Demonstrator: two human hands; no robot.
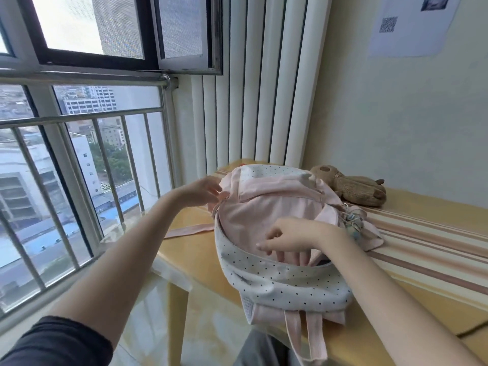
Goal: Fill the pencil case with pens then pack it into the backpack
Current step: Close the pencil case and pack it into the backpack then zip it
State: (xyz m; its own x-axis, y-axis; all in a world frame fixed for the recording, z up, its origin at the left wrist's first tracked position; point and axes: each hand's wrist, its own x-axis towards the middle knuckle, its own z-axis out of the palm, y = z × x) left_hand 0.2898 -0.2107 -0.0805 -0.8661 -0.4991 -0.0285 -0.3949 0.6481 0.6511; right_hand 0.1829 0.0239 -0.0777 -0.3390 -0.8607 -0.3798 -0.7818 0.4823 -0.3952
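A pink and white polka-dot backpack (277,286) lies on the yellow table (200,254) with its main compartment open toward me, the pink lining showing. My left hand (204,190) is at the far left edge of the opening, fingers pinching the pink rim or zipper there. My right hand (293,240) reaches down into the opening, its fingertips hidden behind the dotted front panel. A dark edge shows just inside near those fingers; I cannot tell what it is. No pencil case or pens are plainly in view.
A brown plush toy (353,188) lies behind the backpack against the wall. A striped cloth (427,249) covers the table's right side. A barred window (79,167) and a white radiator (253,88) stand to the left and behind.
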